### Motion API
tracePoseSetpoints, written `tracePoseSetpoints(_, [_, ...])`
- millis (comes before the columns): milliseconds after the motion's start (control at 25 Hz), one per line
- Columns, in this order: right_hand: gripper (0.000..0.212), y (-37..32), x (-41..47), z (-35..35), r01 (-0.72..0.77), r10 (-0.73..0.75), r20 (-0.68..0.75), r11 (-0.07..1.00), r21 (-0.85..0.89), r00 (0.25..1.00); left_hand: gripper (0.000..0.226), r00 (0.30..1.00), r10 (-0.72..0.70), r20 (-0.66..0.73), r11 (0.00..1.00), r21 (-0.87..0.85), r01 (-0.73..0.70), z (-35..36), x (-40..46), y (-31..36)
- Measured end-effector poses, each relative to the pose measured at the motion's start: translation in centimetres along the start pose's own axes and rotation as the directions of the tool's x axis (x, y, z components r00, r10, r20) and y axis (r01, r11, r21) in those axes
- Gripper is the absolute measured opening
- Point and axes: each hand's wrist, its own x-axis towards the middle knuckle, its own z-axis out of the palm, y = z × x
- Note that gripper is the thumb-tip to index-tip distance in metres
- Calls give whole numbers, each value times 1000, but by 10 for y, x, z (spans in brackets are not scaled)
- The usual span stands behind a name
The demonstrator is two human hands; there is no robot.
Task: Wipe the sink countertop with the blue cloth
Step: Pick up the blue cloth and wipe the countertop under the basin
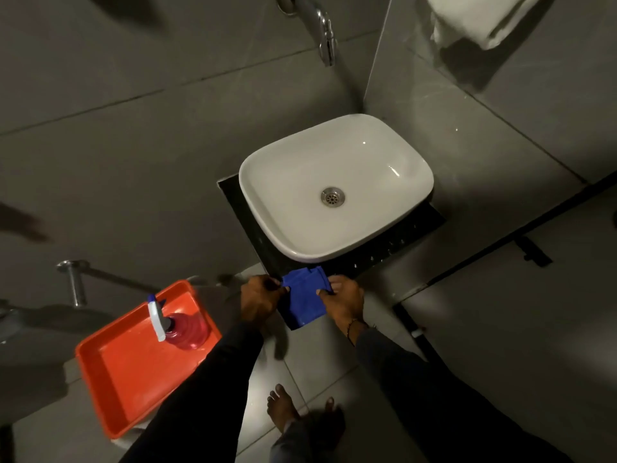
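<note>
While both sleeves reach forward from the body, the blue cloth (305, 302) hangs between the two hands just short of the countertop (384, 252) front edge, long axis running near-to-far. Left hand (258, 300) pinches its left edge, fingers closed; right hand (344, 302) clamps the right edge, thumb on top. Both about equally near. Counter lies straight ahead, dark strip around the white basin (334, 185). Likely next: lay cloth on the strip. Orange tray (133, 372) sits well left.
</note>
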Motion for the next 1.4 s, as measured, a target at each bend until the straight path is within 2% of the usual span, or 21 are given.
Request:
tracePoseSetpoints(80, [38,6,-12,-1,239,-261,-77,946,-221,962,23,999,10,-53,1000,-20,-11,-10,0,-4])
tracePoseSetpoints(120, [44,10,-20,1,385,-420,-19,847,-368,907,22,995,36,-90,999,-13,-38,-19,1,-3])
tracePoseSetpoints(160, [49,15,-27,3,518,-539,107,707,-482,835,23,988,83,-131,997,17,-82,-27,2,-1])
tracePoseSetpoints(200, [55,20,-33,6,617,-587,254,575,-537,768,25,974,142,-179,989,60,-133,-34,4,3])
tracePoseSetpoints(240, [63,25,-37,11,681,-584,379,475,-557,718,28,952,201,-230,978,107,-181,-41,7,8])
tracePoseSetpoints(280, [72,30,-39,15,708,-543,468,419,-568,697,31,923,262,-280,963,143,-230,-47,9,16])
tracePoseSetpoints(400, [87,34,-40,27,721,-465,557,346,-601,688,37,794,481,-371,876,245,-416,-54,12,41])
tracePoseSetpoints(480, [93,33,-35,27,749,-448,603,326,-577,660,45,723,604,-336,788,393,-475,-53,17,58])
tracePoseSetpoints(520, [94,33,-32,27,764,-456,615,320,-561,643,50,712,643,-283,740,468,-483,-52,20,64])
tracePoseSetpoints(600, [90,35,-22,22,788,-483,624,340,-514,615,58,729,668,-148,662,565,-492,-43,32,75])
tracePoseSetpoints(720, [86,46,0,7,817,-566,592,363,-448,575,64,787,617,-1,600,648,-470,-30,53,74])
tracePoseSetpoints(880, [91,73,59,-43,832,-554,621,351,-430,554,63,810,586,-31,591,701,-400,-23,65,64])
tracePoseSetpoints(1000, [81,88,117,-97,836,-550,629,346,-427,549,63,818,572,-53,603,703,-376,-20,64,66])
tracePoseSetpoints(1120, [81,95,167,-147,801,-513,615,370,-471,599,64,830,553,-74,615,709,-346,-17,62,70])
tracePoseSetpoints(1200, [85,100,197,-178,749,-466,587,398,-529,662,66,837,541,-83,614,719,-326,-16,62,71])
tracePoseSetpoints(1280, [77,100,226,-213,684,-440,525,438,-583,729,68,842,532,-90,618,721,-314,-16,62,69])
tracePoseSetpoints(1400, [73,93,255,-247,652,-379,531,419,-632,758,71,845,526,-96,626,716,-309,-15,61,70])
